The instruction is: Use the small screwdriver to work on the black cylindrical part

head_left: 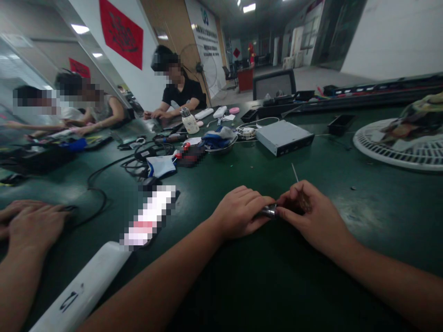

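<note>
In the head view, the work looks to be partway through: the metal part (269, 211) is already taken up between the two hands, and neither has let go of it. Whether anything on it is loosened, fitted or finished cannot be told, since the fingers cover most of it and only a short shiny stretch shows; so how much is left cannot be judged either. The left hand (243, 213) is wrapped over the part from the left, fingers curled across the top and thumb below, gripping it. The right hand (313, 214) comes in from the other side, its thumb and fingertips pinched at the part's right end. A thin rod (295, 172) sticks up from behind the right hand's bent fingers, and something brownish shows inside its curled palm; the two may be one tool tucked there, though the join is hidden. The part thus lies in the gap between the hands, touching both, low over the green surface (249, 281); whether it also rests on it is not clear. Beyond the hands sits a grey drive (284, 137), with a white basket (367, 154) farther right. To the left lie a phone (149, 216) and, well apart, another person's hand (36, 227).
</note>
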`<state>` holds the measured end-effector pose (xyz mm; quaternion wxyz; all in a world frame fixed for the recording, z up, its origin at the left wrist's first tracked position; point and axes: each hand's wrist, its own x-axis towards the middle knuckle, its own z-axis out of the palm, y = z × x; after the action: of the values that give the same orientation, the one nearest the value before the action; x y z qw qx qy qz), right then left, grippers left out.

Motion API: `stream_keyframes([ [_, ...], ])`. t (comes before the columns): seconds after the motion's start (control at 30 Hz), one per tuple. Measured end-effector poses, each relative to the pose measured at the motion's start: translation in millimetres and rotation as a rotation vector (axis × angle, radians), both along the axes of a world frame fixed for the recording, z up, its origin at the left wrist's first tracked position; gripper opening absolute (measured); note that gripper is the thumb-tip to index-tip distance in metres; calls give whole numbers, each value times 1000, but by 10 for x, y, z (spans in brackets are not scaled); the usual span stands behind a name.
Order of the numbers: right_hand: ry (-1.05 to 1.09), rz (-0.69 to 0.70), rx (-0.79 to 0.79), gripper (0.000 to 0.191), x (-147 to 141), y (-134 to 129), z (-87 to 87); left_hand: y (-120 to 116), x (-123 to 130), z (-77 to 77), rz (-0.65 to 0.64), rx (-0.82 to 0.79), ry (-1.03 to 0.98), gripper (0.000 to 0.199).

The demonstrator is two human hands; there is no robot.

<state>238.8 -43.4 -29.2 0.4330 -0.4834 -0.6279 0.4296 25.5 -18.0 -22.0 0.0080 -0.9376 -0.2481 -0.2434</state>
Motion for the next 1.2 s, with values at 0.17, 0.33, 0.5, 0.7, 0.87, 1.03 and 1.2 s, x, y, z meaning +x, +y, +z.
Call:
stream_keyframes([
  [0.17, -90, -20, 62, 19, -1, -2, -17, 0, 20, -16, 105, -54, -50, 28],
  [0.33, 92, -46, 88, 21, -1, -55, -12, -43, 0, -23, 310, -105, -141, 33],
  [0.5, 166, -29, 186, 32, 20, -129, 49, -57, -29, -49, 400, -89, -188, 32],
  [0.7, 186, -25, 229, 35, 16, -151, 52, -14, -53, -69, 398, -60, -195, 28],
  [0.87, 173, 24, 240, 37, 24, -149, 60, -2, -52, -57, 391, -60, -191, 28],
  [1.03, 173, 86, 199, 34, 37, -132, 57, 4, -37, -65, 364, -31, -181, 26],
  [1.2, 176, 120, 191, 41, 37, -131, 60, 24, -39, -78, 348, -30, -188, 22],
])
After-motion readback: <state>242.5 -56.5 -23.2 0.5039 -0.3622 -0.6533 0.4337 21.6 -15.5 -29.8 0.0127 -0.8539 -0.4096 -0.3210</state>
